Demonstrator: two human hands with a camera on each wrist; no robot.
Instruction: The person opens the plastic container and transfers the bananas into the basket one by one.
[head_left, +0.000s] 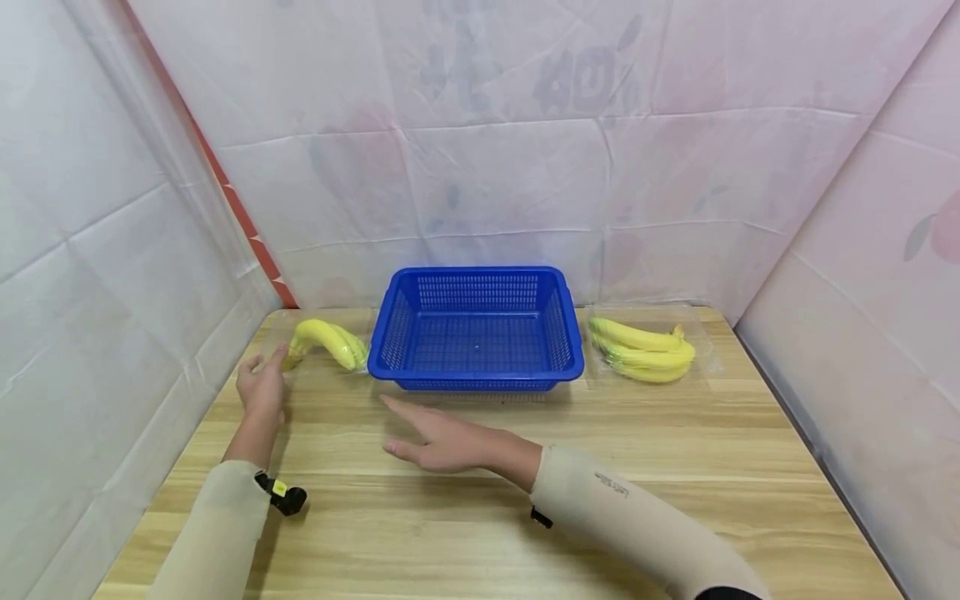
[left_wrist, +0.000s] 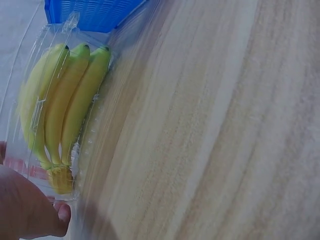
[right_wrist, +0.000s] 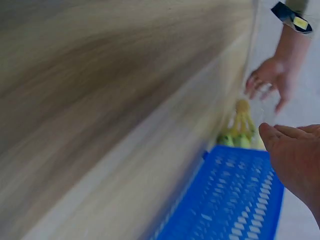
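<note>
**Left hand at the banana pack, basket still bare**

So the left hand (head_left: 261, 385) was near the far left corner of the table (head_left: 480, 500), fingers (head_left: 279, 357) loosely spread and right at the stem end of the left banana pack (head_left: 330, 342). From the left wrist view the bananas (left_wrist: 62, 107) sat in a clear plastic clamshell and the fingertips (left_wrist: 62, 212) looked to be just touching its near edge, not wrapped around it yet. My take: that shell is slippery and flimsy, so I'd get the thumb and fingers across the whole width near the stems rather than pinching a corner, and lift it level.

The right hand (head_left: 442, 440) lay flat over the middle of the table, fingers straight and together, holding nothing, just in front of the blue basket (head_left: 476, 377). The basket sat at the far edge, centre, with nothing in it. A second banana pack (head_left: 643, 350) lay just beside the basket toward the far right corner.
</note>
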